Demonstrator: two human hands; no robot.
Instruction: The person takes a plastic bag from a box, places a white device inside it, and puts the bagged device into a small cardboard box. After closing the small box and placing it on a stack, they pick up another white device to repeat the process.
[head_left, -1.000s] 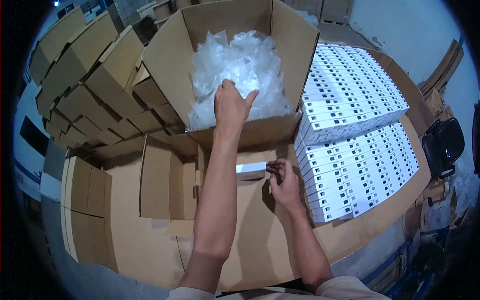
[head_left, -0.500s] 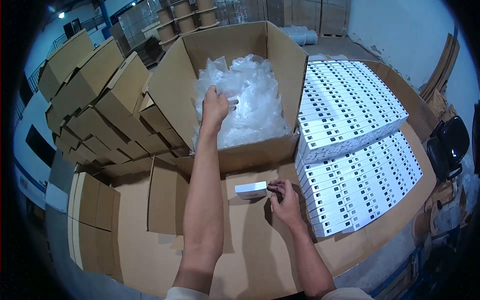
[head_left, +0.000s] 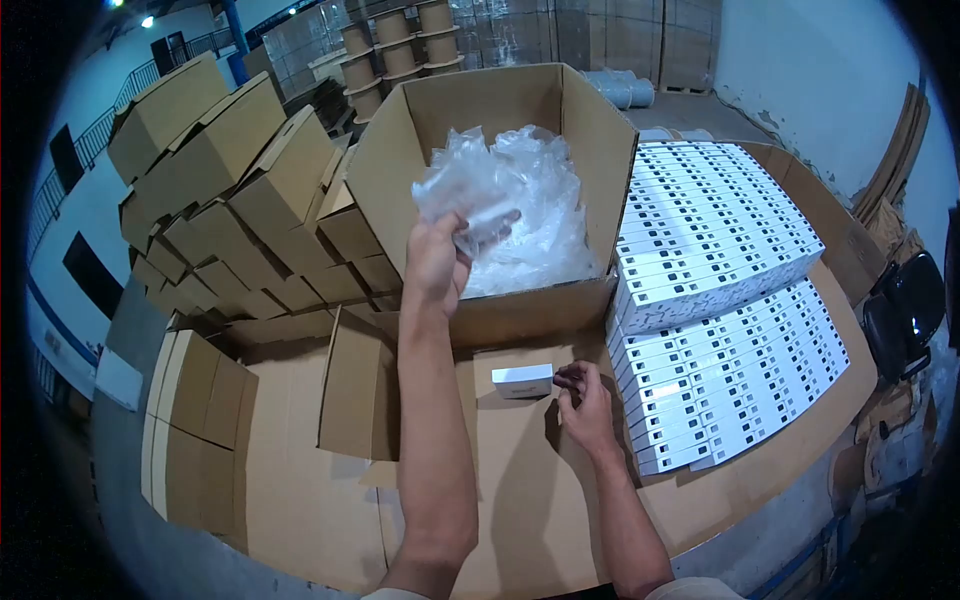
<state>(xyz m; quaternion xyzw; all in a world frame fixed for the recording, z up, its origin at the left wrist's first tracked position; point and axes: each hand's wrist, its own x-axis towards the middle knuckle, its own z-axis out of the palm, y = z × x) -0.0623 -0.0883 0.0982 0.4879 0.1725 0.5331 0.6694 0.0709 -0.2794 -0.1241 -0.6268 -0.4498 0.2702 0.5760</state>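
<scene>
In the head view, the left hand has its thumb and fingers closed on a clear plastic bag, raised at the front left of the large open carton with its heap of clear bags. The film looks thin and slippery, so 2 layers could cling together, or a neighbouring bag could drag out along with it.

The right hand is loosely curled, thumb and fingers apart, at the right end of 1 small white box on the cardboard-covered work surface. Whether the fingertips touch it, I cannot tell. A careless nudge could skew or tip the box, since nothing braces its far end. The stacked white boxes rise just beside that forearm; an outward elbow swing could knock their near edge out of line.
</scene>
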